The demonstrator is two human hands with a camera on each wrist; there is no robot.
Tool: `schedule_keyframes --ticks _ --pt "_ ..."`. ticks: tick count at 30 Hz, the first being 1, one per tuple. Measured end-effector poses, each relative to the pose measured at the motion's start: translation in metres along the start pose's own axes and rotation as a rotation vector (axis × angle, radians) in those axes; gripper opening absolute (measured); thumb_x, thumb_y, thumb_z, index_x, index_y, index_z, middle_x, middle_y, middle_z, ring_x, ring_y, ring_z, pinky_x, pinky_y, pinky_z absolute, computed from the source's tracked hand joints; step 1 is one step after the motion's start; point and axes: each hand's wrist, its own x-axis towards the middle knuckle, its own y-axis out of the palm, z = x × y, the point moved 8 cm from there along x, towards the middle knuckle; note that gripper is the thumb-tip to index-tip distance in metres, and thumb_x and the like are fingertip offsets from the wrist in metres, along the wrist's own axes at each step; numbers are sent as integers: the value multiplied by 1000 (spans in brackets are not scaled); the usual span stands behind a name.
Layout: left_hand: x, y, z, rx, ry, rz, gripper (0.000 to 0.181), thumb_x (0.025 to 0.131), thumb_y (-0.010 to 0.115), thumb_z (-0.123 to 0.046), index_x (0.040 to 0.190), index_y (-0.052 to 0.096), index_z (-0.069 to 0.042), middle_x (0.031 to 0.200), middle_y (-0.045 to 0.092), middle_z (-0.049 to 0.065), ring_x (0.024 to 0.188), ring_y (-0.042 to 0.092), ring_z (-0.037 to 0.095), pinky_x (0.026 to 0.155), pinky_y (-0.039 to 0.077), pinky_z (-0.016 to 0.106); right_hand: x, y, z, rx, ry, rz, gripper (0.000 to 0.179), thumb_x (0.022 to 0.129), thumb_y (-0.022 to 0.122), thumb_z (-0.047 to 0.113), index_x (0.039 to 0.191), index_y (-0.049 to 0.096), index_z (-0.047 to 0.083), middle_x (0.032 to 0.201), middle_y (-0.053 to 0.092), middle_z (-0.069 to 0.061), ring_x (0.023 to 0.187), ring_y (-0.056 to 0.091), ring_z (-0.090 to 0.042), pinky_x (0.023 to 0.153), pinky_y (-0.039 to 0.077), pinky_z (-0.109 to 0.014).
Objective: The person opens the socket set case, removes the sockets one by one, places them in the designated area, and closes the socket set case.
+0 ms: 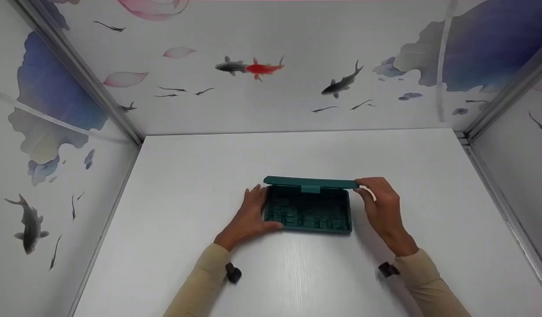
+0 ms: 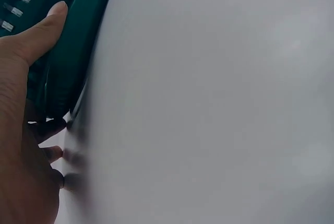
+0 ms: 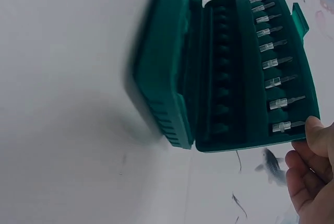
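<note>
Partly open case (image 1: 317, 229), right hand (image 1: 382, 207) pinching lid (image 1: 288, 181)

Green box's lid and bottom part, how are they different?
The lid is tipped up, while the bottom part sits lower.
The right hand pinches the lid's corner; the left hand holds the bottom part at one end.
From the head view, the lid shows mostly its thin edge, but the bottom part shows its inside.
Both are dark green, and they join along one long side.
</note>
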Motion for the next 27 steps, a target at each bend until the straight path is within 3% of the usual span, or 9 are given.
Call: schedule_keyframes --ticks 6,18,27 --pt "-6 5 -3 30 -11 8 123 89 81 -69 175 23 -2 181 22 21 170 10 35 137 0 57 8 3 -8 48 67 -1 24 97 77 -11 119 78 -2 111 78 -13 100 71 -25 94 51 -13" --pt "-8 12 2 35 -38 -28 123 89 79 -72 176 22 -5 182 20 17 171 10 33 138 4 53 20 20 -47 134 305 -9 17 106 72 4 122 77 -1 114 78 -11 100 67 -8 96 52 -13" --pt "-10 13 5 42 -35 -44 125 89 75 -78 176 20 -7 183 20 17 171 10 33 137 8 56 23 35 -64 127 395 34 19 109 71 9 124 76 -1 116 78 -11 105 69 -11 96 51 -12"
